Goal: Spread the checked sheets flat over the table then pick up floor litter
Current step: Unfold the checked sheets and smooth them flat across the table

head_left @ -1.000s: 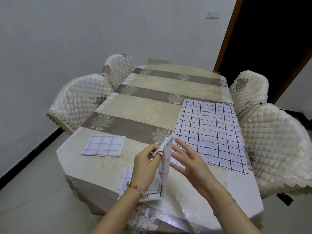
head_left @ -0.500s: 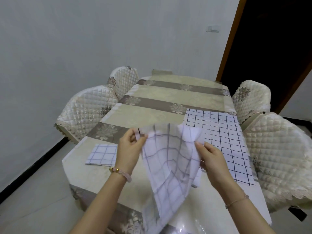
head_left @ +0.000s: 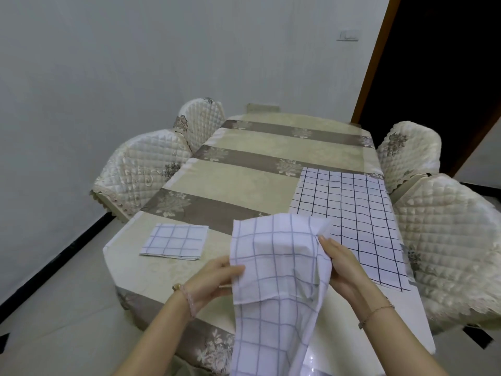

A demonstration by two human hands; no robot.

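A white checked sheet [head_left: 276, 270] hangs half unfolded above the near end of the table [head_left: 252, 183]. My left hand [head_left: 217, 278] grips its left edge and my right hand [head_left: 341, 264] grips its right edge; its lower part droops past the table's near edge. A second checked sheet [head_left: 352, 221] with dark lines lies spread flat on the right side of the table. A third checked sheet [head_left: 174, 241] lies folded into a small square at the near left.
Quilted cream chairs stand on the left [head_left: 143, 169] and on the right [head_left: 444, 240] of the table. A white wall runs along the left, and a dark doorway [head_left: 447, 77] opens at the far right. Pale floor [head_left: 54, 321] shows at the lower left.
Both hands lifted a folded sheet off the table's near end and pulled it open; it now hangs wider and longer between them.
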